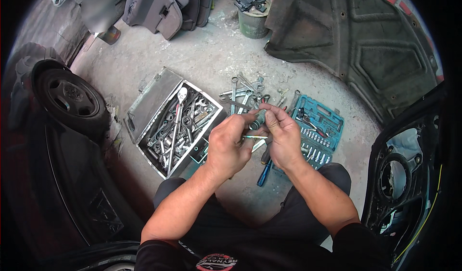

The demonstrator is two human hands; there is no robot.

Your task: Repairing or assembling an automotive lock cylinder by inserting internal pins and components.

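Note:
My left hand [226, 143] and my right hand [285, 138] meet above the floor in front of my knees. Between their fingertips is a short, hollow metal cylinder [257, 120] that looks like a socket, gripped from both sides. A thin, pale yellowish stick-like piece [256, 136] juts out from the fingers of my left hand; its kind is too small to make out. Just beyond the hands lies a pile of wrenches [234, 93]. Below my right hand, a screwdriver with a blue handle [263, 175] rests on the floor.
An open metal toolbox [155, 102], full of wrenches, sockets and a ratchet [177, 122], stands at left. At right lies an open teal socket case [332, 112]. Around are a wheel [70, 97], a bucket [252, 26], a large dark panel [332, 35] and a car door [409, 184].

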